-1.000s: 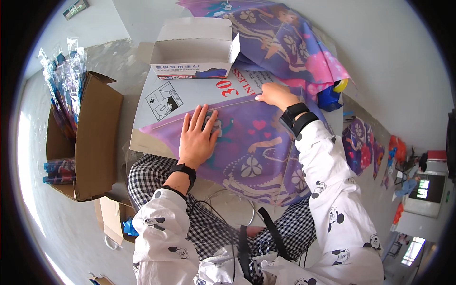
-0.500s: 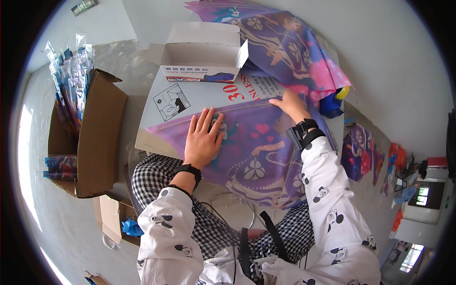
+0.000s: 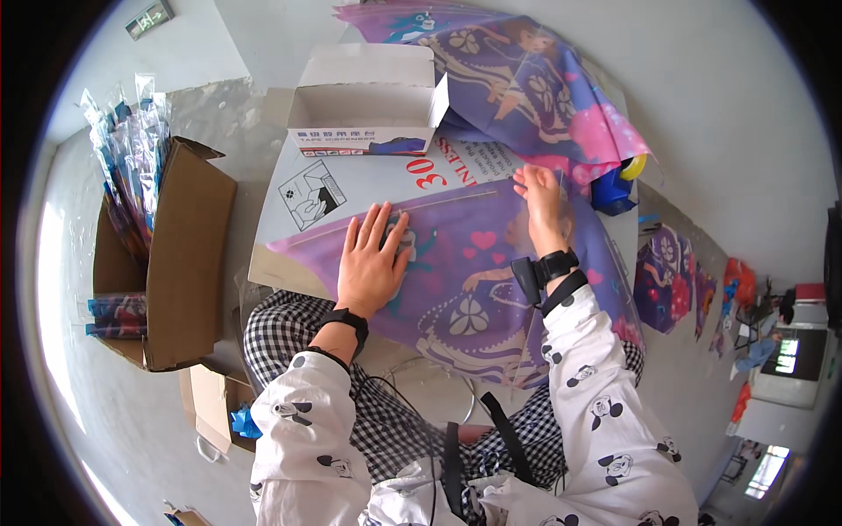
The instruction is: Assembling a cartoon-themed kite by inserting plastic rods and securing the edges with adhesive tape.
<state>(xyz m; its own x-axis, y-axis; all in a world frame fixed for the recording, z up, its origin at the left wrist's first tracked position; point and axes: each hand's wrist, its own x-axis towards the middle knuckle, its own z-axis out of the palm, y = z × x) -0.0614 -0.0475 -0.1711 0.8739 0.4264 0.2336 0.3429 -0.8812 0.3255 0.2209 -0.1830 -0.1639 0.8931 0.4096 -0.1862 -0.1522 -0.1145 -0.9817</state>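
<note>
A purple printed sheet with pink hearts and a figure in a gown lies across the board over my lap, its lower part hanging past the near edge. My left hand rests flat on its left part, fingers spread, just below the top edge. A thin pale strip runs along that edge. My right hand is above the sheet's upper right part, palm turned inward and fingers loosely bent, with nothing visible in them. Whether it touches the sheet cannot be made out.
An opened white box stands behind the sheet on the grey printed board. More printed sheets are heaped at the back right, beside a blue tape dispenser. At left, a cardboard carton holds several clear-wrapped packs.
My right hand has lifted from the sheet's top edge and turned its palm inward, fingers now pointing up. The left hand stays flat in place.
</note>
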